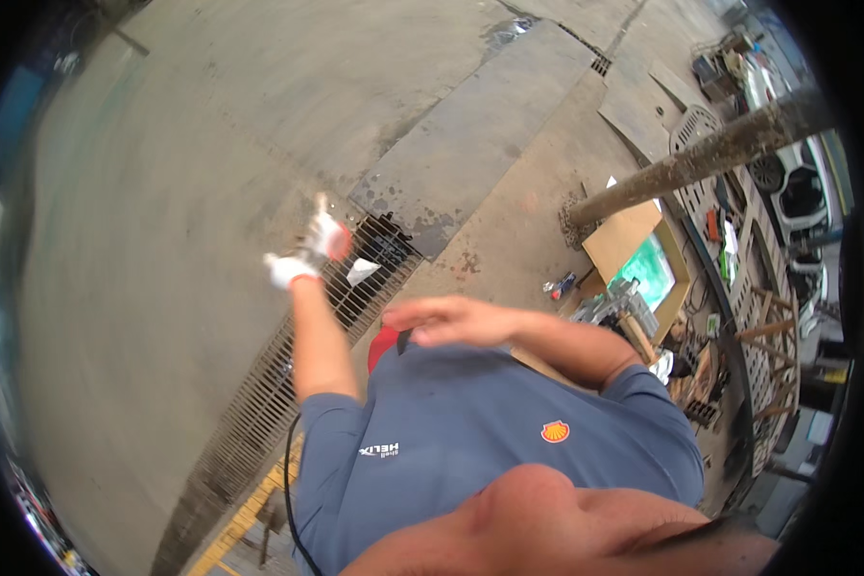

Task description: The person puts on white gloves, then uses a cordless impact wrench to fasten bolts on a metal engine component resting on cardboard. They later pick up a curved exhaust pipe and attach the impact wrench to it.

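Observation:
My left hand point(309, 252), in a white glove with red parts, reaches out over the floor grate point(259, 384). It is smeared by motion, so I cannot make out whether its fingers hold anything. A scrap of white material point(363, 272) lies on the grate just right of it. My right hand point(451, 322) is bare and hovers in front of my body, fingers stretched out to the left and nothing seen in them. Beneath it shows a red and black thing point(384, 348), mostly hidden.
On the right stands an open cardboard box point(624, 240) with green material inside, beside grey metal parts point(610, 305). A thick rusty post point(691, 158) slants above it. Metal plates point(490, 125) cover the floor ahead. A white car point(802, 187) stands far right.

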Available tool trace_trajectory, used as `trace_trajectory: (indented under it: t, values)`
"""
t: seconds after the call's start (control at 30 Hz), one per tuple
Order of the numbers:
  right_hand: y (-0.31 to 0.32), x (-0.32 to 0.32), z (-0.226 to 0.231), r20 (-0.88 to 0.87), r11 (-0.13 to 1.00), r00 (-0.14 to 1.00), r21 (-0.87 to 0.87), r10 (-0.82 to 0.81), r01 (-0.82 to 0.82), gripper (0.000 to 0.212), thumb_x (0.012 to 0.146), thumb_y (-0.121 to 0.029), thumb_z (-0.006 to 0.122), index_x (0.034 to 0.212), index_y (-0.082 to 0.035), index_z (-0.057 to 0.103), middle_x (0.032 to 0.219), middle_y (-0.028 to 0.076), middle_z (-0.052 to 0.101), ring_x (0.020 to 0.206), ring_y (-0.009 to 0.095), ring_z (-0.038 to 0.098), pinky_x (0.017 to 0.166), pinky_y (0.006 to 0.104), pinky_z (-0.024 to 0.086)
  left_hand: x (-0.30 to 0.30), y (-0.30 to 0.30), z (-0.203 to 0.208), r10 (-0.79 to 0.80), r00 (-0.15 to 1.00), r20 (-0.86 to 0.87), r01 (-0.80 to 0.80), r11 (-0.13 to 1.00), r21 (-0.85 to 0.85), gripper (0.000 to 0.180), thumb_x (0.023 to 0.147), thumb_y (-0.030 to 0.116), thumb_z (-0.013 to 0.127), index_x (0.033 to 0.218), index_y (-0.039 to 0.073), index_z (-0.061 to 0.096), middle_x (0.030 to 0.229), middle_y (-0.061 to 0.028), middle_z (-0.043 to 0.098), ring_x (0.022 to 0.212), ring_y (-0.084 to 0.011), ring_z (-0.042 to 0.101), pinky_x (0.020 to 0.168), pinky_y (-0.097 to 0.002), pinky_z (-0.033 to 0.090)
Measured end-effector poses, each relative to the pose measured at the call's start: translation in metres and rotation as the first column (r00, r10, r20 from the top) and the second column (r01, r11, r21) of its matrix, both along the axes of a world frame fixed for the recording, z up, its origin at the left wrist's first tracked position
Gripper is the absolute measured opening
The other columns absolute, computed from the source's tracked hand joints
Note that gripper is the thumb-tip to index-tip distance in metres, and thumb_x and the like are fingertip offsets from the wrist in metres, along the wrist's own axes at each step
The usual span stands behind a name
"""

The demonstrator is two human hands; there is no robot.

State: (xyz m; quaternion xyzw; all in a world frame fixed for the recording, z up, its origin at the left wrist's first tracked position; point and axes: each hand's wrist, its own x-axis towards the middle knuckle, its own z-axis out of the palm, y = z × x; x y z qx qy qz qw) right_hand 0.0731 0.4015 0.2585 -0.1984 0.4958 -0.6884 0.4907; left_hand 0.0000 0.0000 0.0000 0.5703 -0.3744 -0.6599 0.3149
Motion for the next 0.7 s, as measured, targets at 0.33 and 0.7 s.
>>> trace_trajectory:
  t: [0.33, 0.7]
  values:
    - [-0.011, -0.098, 0.235, -0.900, 0.779, 0.305, 0.059, 0.313, -0.625, 0.032, 0.099, -0.021, 0.078, 0.126, -0.004, 0.076, 0.140, 0.020, 0.065, 0.125, 0.037, 0.065, 0.105, 0.0491, 0.053, 0.266, -0.064, -0.103, -0.306, 0.713, 0.631, 0.381, 0.924, 0.018, 0.066, 0.104, 0.061, 0.058, 0.091, -0.003, 0.065, 0.080, -0.0151, 0.063, 0.067, -0.0290, 0.060, 0.060, -0.0471, 0.052]
    - [-0.037, -0.114, 0.218, -0.930, 0.721, 0.057, 0.241, 0.362, -0.650, 0.031, 0.097, -0.022, 0.077, 0.124, -0.006, 0.077, 0.137, 0.018, 0.066, 0.124, 0.037, 0.066, 0.105, 0.0487, 0.054, 0.360, 0.005, -0.137, -0.721, 0.300, 0.624, 0.625, 0.643, 0.442, 0.072, 0.107, 0.060, 0.051, 0.106, -0.009, 0.072, 0.094, -0.0227, 0.072, 0.086, -0.0371, 0.067, 0.080, -0.0508, 0.053]
